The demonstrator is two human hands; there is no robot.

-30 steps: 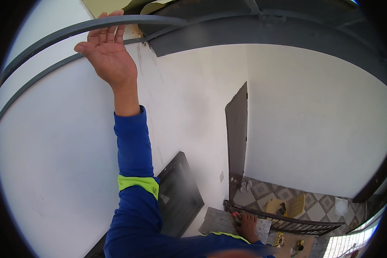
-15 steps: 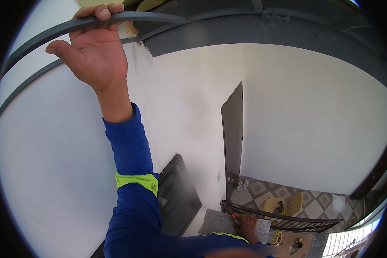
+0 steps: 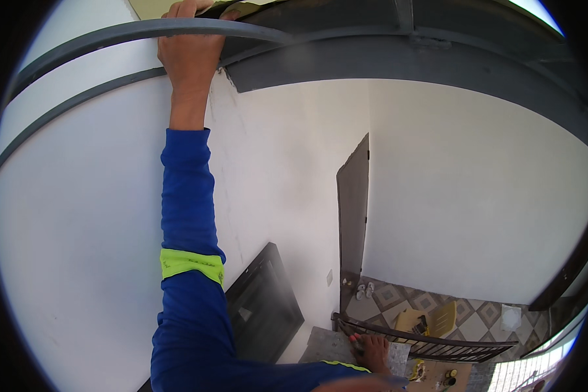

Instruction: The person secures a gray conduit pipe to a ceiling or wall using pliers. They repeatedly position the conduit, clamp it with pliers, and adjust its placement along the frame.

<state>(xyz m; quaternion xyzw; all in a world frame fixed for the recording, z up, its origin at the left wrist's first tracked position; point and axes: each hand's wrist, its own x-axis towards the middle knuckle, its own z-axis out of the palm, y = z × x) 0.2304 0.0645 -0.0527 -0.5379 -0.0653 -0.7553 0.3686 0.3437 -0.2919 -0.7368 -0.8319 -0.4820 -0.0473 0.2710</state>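
My left hand (image 3: 193,55) is raised at the upper left, behind a curved-looking dark grey metal bar (image 3: 124,31) that crosses in front of it. Its fingertips show above the bar, beside a yellowish sheet (image 3: 249,8) at the top edge; the bar and picture edge hide the rest of the grip. Far below, at the lower right, my right hand (image 3: 375,353) is closed around a small red-and-dark tool (image 3: 355,340), its kind too small to make out. That hand rests over a grey surface (image 3: 325,340) next to a brown railing (image 3: 438,340).
A dark grey metal frame (image 3: 346,62) spans the top. White walls (image 3: 464,183) surround a brown door (image 3: 354,202). A dark panel (image 3: 261,310) leans below my left arm. Beyond the railing, a yellow chair (image 3: 445,319) and shoes (image 3: 366,290) stand on patterned tiles.
My left hand has shifted right and turned, its palm no longer facing me; its fingers have moved off the front of the bar toward the sheet. My right hand stays low with the tool.
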